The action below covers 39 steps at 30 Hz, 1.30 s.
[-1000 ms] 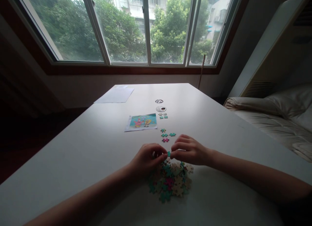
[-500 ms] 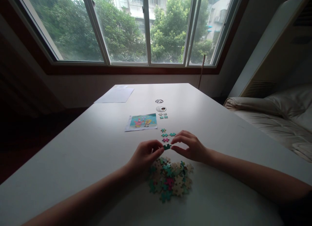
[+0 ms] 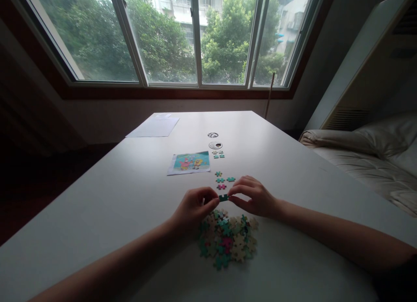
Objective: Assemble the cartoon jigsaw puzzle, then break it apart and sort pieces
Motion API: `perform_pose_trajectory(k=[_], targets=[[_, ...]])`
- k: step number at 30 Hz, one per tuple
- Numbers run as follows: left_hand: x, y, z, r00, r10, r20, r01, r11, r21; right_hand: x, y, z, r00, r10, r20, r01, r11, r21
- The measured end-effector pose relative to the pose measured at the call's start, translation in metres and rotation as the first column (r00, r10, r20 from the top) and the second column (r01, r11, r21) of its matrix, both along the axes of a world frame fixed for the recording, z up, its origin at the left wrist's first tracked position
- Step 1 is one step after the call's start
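A small teal puzzle piece (image 3: 223, 198) is pinched between the fingertips of both hands, just above the white table (image 3: 130, 193). My left hand (image 3: 193, 208) grips its left end with curled fingers. My right hand (image 3: 252, 198) pinches its right end with thumb and forefinger. Right below the hands lies a heap of loose puzzle pieces (image 3: 226, 239) in teal, pink and cream. Just beyond the hands sit three separate pieces (image 3: 223, 181), teal and pink.
A colourful cartoon picture sheet (image 3: 189, 162) lies further out on the table, with a few small pieces (image 3: 218, 154) and two round lids (image 3: 215, 144) to its right. A white paper (image 3: 153, 127) lies at the far left edge. A bed (image 3: 368, 163) stands to the right.
Both hands moved away from me, off the heap, carrying the teal piece. The right hand opened briefly, then closed its pinch on the piece again.
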<state>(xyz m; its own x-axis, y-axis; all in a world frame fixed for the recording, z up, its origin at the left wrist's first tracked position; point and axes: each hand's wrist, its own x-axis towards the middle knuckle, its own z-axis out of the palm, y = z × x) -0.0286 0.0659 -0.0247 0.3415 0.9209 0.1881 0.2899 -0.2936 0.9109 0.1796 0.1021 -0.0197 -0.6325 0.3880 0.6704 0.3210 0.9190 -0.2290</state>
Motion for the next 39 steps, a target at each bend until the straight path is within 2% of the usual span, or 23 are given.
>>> perform_pose_trajectory(k=[4, 7, 8, 10, 15, 18, 21, 25, 30, 36, 39], targets=[[-0.001, 0.0, 0.0, 1.0, 0.021, -0.023, -0.02, 1.0, 0.022, 0.001, 0.001, 0.004, 1.0, -0.014, 0.0, 0.014, 1.0, -0.001], [-0.006, 0.001, 0.006, 0.994, 0.025, -0.104, -0.017, 0.997, 0.07, 0.006, 0.004, 0.007, 0.998, -0.055, -0.029, 0.054, 0.998, -0.025], [-0.008, 0.002, 0.01, 0.988, 0.006, -0.153, 0.007, 0.996, 0.084, 0.008, 0.006, 0.008, 0.997, -0.07, -0.044, 0.068, 0.997, -0.035], [-0.013, 0.003, 0.02, 0.956, -0.097, -0.277, 0.127, 0.988, 0.092, 0.012, 0.01, 0.009, 0.993, -0.093, -0.073, 0.089, 0.995, -0.055], [-0.026, 0.007, 0.045, 0.845, -0.252, -0.472, 0.354, 0.925, 0.139, 0.015, 0.015, 0.011, 0.985, -0.132, -0.11, 0.116, 0.983, -0.142], [-0.036, 0.012, 0.059, 0.806, -0.236, -0.543, 0.369, 0.917, 0.149, 0.012, 0.018, 0.015, 0.976, -0.185, -0.112, 0.15, 0.952, -0.268], [-0.046, 0.016, 0.065, 0.775, -0.231, -0.588, 0.38, 0.914, 0.142, 0.01, 0.025, 0.022, 0.965, -0.248, -0.09, 0.2, 0.91, -0.362], [-0.051, 0.015, 0.063, 0.738, -0.27, -0.619, 0.405, 0.911, 0.085, 0.012, 0.047, 0.026, 0.964, -0.266, -0.024, 0.239, 0.9, -0.365], [-0.045, 0.009, 0.056, 0.69, -0.295, -0.661, 0.428, 0.903, 0.044, 0.015, 0.088, 0.024, 0.946, -0.31, 0.09, 0.322, 0.884, -0.338], [-0.042, 0.009, 0.054, 0.643, -0.292, -0.708, 0.454, 0.89, 0.045, 0.015, 0.128, 0.012, 0.88, -0.42, 0.223, 0.475, 0.78, -0.407], [-0.043, 0.011, 0.052, 0.628, -0.266, -0.731, 0.453, 0.889, 0.065, 0.013, 0.138, 0.003, 0.862, -0.448, 0.236, 0.506, 0.755, -0.416]])
